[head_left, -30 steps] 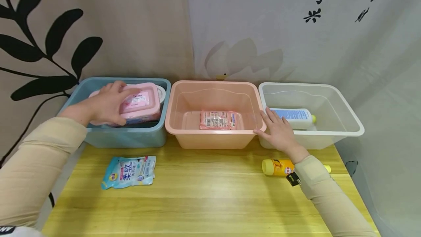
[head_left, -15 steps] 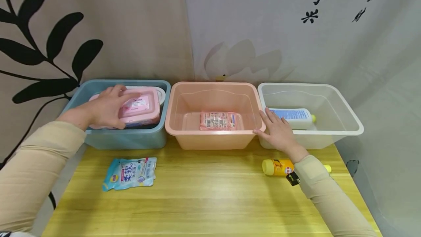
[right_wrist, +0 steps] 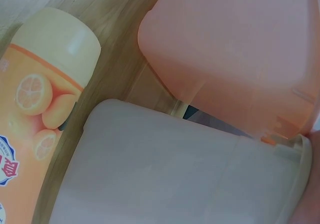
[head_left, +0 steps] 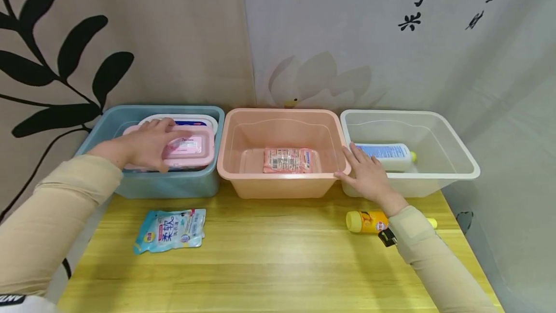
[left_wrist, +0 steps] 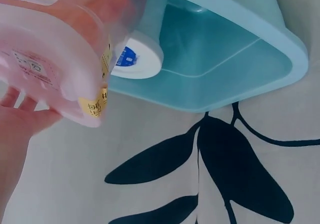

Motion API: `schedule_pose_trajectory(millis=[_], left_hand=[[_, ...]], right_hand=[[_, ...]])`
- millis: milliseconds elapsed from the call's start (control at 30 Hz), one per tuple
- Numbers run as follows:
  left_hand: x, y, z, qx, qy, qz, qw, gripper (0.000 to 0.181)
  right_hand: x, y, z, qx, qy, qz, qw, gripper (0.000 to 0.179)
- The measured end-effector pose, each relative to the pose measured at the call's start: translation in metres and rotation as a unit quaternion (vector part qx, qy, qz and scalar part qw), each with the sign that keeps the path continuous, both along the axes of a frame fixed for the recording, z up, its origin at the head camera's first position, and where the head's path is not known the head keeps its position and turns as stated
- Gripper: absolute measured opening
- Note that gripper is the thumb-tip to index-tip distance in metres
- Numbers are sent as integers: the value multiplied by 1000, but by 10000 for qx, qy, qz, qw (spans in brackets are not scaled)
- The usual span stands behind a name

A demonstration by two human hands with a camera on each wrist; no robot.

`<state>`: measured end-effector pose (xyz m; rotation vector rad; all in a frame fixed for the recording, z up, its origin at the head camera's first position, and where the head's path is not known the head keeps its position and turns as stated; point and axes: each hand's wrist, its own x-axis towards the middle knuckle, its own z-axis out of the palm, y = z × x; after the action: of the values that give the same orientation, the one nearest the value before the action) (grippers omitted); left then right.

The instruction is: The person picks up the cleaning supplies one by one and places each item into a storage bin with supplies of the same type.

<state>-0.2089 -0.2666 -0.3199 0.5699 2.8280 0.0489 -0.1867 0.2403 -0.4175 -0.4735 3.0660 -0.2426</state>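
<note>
My left hand (head_left: 149, 148) grips a pink-lidded clear plastic tub (head_left: 201, 144) from above, inside the blue bin (head_left: 169, 188). Fingers and thumb span its lid, which in the left wrist view shows a small yellow sticker (left_wrist: 95, 103). A white lid with a blue label (head_left: 191, 120) lies just behind the pink one in the same bin. What the tub rests on is hidden. My right hand (head_left: 369, 174) rests with extended fingers where the rims of the peach bin (head_left: 282, 187) and the white bin (head_left: 438, 176) meet.
A pink packet (head_left: 287, 160) lies in the peach bin, and a white bottle with a blue label (head_left: 391, 156) in the white bin. On the wooden table (head_left: 269, 264) are a light-blue pouch (head_left: 171, 231) and a yellow-orange bottle (head_left: 367, 221), partly behind my right forearm. A curtain (head_left: 182, 37) hangs behind.
My left hand has shifted the pink-lidded tub slightly right and toward the front of the blue bin, and more of the white lid behind it shows. The right hand stays put.
</note>
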Motion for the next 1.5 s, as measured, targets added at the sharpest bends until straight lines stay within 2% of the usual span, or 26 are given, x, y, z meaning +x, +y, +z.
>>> schedule_pose_trajectory(millis=[200,367,733,1067,1500], left_hand=[[-6,-2,-2,-22,-6,-31,10000,95],[-8,-3,-3,83,-143,76,9998,96],[-14,-4,-10,86,-380,58,9992,95],[-17,-6,-14,677,-1100,378,9909,98],[-22,-10,-20,798,-1550,466,9836,100]], right_hand=[[0,0,0,-6,67,-12,10000,78],[-1,0,0,-37,40,-10,10000,79],[-1,0,1,-5,13,-12,10000,78],[-1,0,-1,6,-4,-18,10000,78],[-1,-1,0,-21,-64,-59,10000,78]])
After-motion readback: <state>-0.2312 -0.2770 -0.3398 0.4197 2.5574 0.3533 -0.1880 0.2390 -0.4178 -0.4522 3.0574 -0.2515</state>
